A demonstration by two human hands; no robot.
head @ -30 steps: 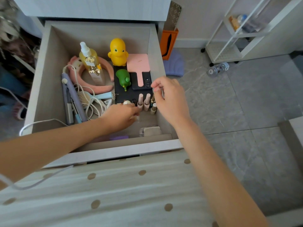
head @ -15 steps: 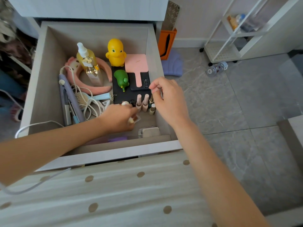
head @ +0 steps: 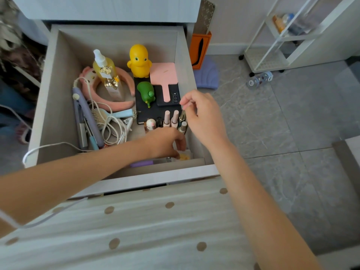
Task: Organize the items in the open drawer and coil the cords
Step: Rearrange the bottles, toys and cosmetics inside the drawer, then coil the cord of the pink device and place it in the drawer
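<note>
Nearest, dotted fabric [head: 136, 221]. Beyond it, open drawer [head: 58, 94]. At the drawer front, left hand [head: 165, 142], fingers curled down onto a pale packet [head: 185, 156]; grip not discernible. Slightly farther, right hand [head: 203, 118], thumb and forefinger pinched narrow just above a gold-capped tube [head: 182, 115]; contact not discernible. Further left, tangled white cord [head: 114, 131] beside a lilac hair straightener [head: 87, 115]. Farthest, yellow duck [head: 139, 60].
</note>
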